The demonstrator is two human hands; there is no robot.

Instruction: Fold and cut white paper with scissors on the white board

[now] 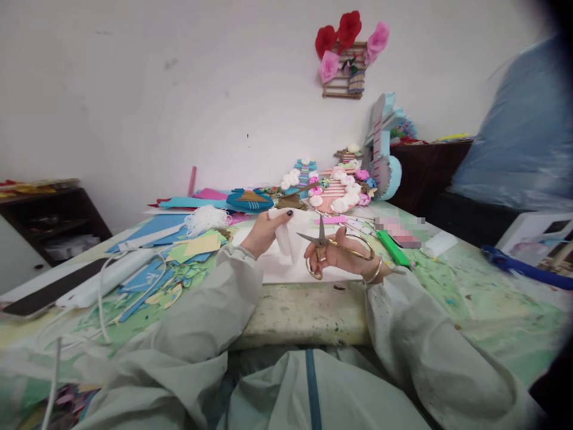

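My left hand (pixel 263 232) pinches a folded piece of thin white paper (pixel 285 236), which hangs down from the fingers. In my right hand (pixel 344 254) is a pair of scissors (pixel 320 239) with gold handles, its dark blades spread apart and pointing up and to the left. The blades are close to the right of the paper, with a small gap between them. Beneath both hands a white sheet (pixel 268 272) lies flat on the table.
Left of the hands lie paper scraps (pixel 179 280), a white string bundle (pixel 208 221) and a white power strip (pixel 107 278). Paper-flower crafts (pixel 335 191) stand behind. A green box cutter (pixel 393 248) and a phone (pixel 398 232) rest to the right on the table (pixel 492 316).
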